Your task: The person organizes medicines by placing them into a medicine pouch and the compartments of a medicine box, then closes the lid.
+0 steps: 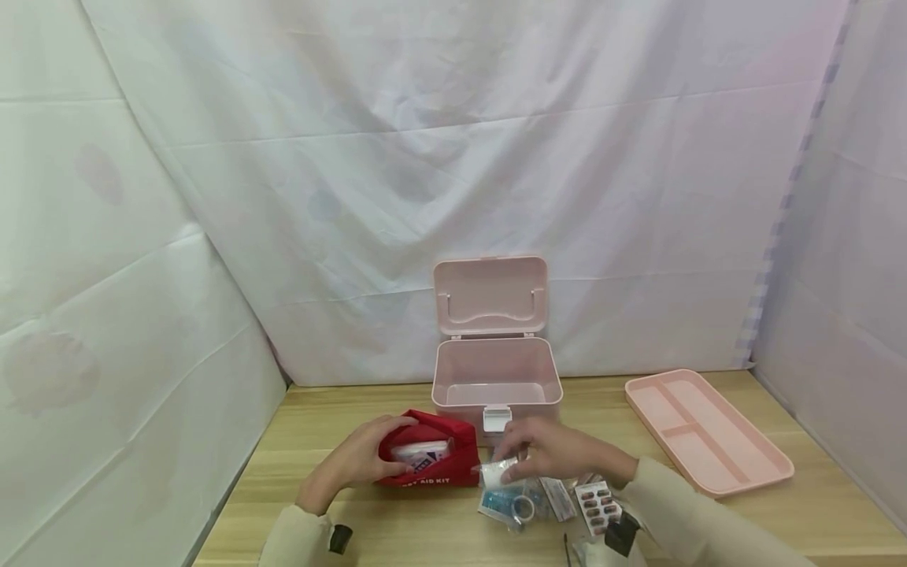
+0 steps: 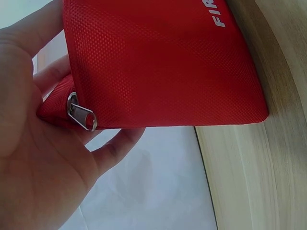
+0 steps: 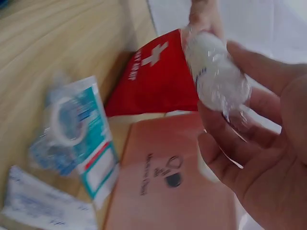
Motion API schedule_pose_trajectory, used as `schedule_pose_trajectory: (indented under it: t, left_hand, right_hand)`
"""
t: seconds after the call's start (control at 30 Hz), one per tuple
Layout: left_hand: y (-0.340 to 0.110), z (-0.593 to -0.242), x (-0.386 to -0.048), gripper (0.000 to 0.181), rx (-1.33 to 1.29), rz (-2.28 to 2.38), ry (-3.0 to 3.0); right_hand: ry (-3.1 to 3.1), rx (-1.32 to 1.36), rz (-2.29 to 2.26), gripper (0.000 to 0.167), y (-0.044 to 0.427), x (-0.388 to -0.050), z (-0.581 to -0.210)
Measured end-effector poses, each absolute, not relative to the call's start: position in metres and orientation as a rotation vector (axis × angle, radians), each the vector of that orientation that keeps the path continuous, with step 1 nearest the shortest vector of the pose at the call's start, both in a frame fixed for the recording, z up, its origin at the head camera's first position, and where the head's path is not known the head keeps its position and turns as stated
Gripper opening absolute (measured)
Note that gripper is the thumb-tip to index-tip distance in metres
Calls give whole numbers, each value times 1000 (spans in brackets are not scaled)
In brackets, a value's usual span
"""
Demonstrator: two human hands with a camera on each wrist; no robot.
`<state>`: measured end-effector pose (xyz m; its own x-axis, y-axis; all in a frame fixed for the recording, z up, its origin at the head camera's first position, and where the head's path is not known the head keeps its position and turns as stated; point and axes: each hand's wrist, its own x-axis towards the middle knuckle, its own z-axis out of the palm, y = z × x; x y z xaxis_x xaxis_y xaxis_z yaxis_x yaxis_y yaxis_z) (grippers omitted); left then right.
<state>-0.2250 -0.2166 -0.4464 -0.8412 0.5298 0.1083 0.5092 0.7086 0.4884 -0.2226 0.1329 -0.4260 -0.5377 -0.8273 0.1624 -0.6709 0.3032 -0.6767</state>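
A white cloth (image 1: 425, 197) is hung behind a wood-grained tabletop (image 1: 404, 535). Toward the far edge a pink box (image 1: 534, 413) is stood, its lid (image 1: 490, 295) raised; dark lettering and a small emblem are printed on its front, seen in the right wrist view but too blurred to be read surely. With the box taken as the dial's centre and the far side as twelve, a pink tray (image 1: 708, 409), divided into three compartments, is laid between three and four o'clock.

At seven o'clock a red pouch (image 1: 464, 465) is placed, marked with a white cross and the words "FIRST AID KIT", pieced together from the views. Its end is held by the left grip (image 1: 364, 453), and within its open mouth a white packet (image 1: 425, 449) with blue print, too small to be read, is seen.

At six o'clock a teal-and-white sachet (image 3: 98, 143) is laid on the tabletop. Near five o'clock a blister pack (image 1: 598, 504) is seen, filled with dark-and-red capsules. Just beside the pouch, also at six o'clock, a clear-wrapped white roll (image 3: 213, 72) is pinched between thumb and fingers by the narrowed right grip (image 1: 549, 449). Below it a white ring (image 3: 54, 122) is seen against the sachet.
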Motion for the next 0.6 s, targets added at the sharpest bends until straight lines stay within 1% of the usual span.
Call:
schedule_pose_trajectory:
  t: [0.13,0.6]
  left_hand:
    - [-217,-446,-224,64,866,796,2874]
    - [-216,-447,-225,64,862,776,2885]
  right_hand:
    - [2408,-1384,-1111,19,121,-226,-417]
    - [2532,-1250,-1158,19,83,-236,-398]
